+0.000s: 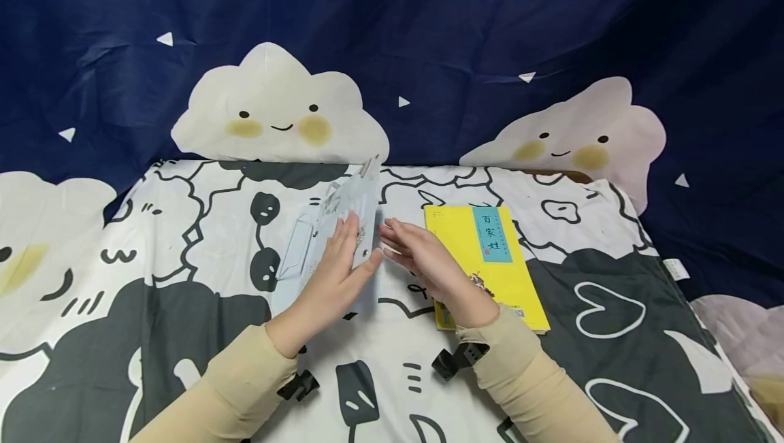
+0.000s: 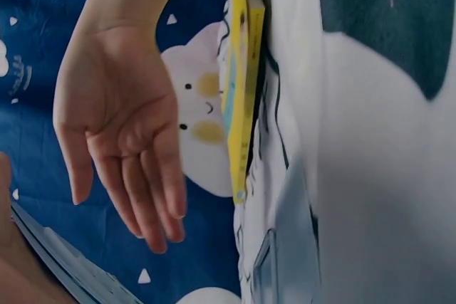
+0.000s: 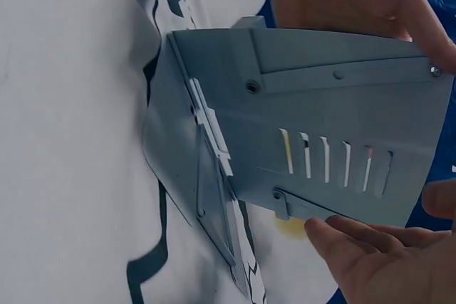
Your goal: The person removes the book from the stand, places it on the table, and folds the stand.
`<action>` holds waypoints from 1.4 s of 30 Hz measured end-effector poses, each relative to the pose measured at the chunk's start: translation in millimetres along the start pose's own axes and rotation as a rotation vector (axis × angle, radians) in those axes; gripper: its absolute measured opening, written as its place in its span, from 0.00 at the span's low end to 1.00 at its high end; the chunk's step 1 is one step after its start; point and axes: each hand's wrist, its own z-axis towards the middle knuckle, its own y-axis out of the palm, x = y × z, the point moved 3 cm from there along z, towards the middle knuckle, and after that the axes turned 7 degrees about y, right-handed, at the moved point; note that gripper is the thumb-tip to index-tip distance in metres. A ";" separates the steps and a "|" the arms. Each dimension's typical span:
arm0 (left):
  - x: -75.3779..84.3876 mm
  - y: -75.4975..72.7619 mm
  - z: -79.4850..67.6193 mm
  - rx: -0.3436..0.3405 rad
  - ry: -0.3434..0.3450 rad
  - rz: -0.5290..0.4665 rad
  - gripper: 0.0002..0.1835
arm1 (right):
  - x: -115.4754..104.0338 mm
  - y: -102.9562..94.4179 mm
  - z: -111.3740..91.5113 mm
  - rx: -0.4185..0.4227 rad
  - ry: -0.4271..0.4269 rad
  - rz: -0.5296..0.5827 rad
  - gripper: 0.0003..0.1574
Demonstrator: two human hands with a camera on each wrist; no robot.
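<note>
1 yellow bk (image 1: pixel 452 252) reads "百家姓"; L grip (image 1: pixel 333 276), R grip (image 1: pixel 431 266) both unclenched nr lt-blue stand (image 3: pixel 320 113).

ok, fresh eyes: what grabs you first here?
The bright yellow book, flat on the patterned cloth by the right hand. Next, the pale slotted panel, raised at the left hand. Then the smiling white cloud, left of centre on the dark blue backdrop.

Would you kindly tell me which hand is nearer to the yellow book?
Right. The right hand is mostly left of the yellow book, partly overlapping it in the head view; the left hand is farther left, at the light-blue stand.
</note>
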 end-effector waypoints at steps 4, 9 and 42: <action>2.0 7.8 0.8 -0.043 0.002 0.070 0.46 | -2.2 -4.9 -1.3 0.056 0.016 0.068 0.34; 1.0 16.6 2.3 -0.099 -0.021 0.162 0.48 | 0.2 -9.7 -1.3 0.098 0.034 0.042 0.33; -6.1 64.5 2.1 -0.395 -0.078 0.538 0.49 | 31.9 -41.7 17.0 0.133 0.082 -0.118 0.32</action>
